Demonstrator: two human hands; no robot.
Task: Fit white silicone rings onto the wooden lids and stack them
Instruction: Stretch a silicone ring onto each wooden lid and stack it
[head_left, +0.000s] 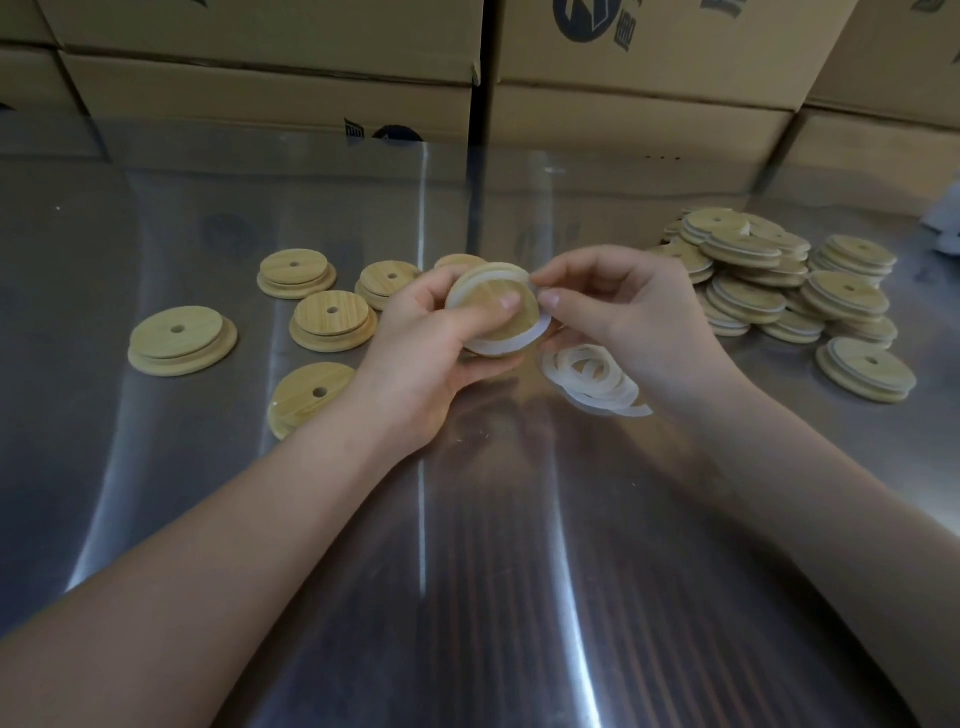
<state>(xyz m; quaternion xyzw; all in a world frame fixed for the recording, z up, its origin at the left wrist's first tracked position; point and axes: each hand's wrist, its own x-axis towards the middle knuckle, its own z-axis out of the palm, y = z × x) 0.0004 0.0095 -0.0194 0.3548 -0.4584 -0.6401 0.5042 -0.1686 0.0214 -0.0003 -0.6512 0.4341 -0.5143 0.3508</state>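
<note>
hands: two, bare forearms coming in from the near side, meeting over the table (467, 545).
left hand (421, 353): fingers curled under the held lid (491, 312), thumb pressed flat on its face.
right hand (618, 312): just right of the held lid; thumb and forefinger pinch the white ring (519, 344) at the lid's upper right edge, other fingers loosely curled.
held lid: one, lifted off the table and tilted toward the camera, between the two hands.
white ring: one, lying round the held lid's rim along its lower and right side; whether it sits fully all round cannot be told.
bare lids (334, 320): six, left of the held lid. Five lie flat and apart, each with a small hole, the nearest partly under the left wrist. A sixth shows just behind the held lid, mostly hidden.
loose rings (592, 379): one overlapping heap just below and right of the held lid, under the right hand; too tangled to count.
ringed lids (779, 291): a sprawling heap well right of the held lid, more than a dozen, overlapping; one lies apart on its near side.
boxes (260, 83): cardboard, stacked in tiers behind the held lid, closing off the table's far edge.
open room: bare steel between the forearms on the near side of the held lid, and a band between the lids and the boxes.
edges: the table's near and side edges are out of view.
</note>
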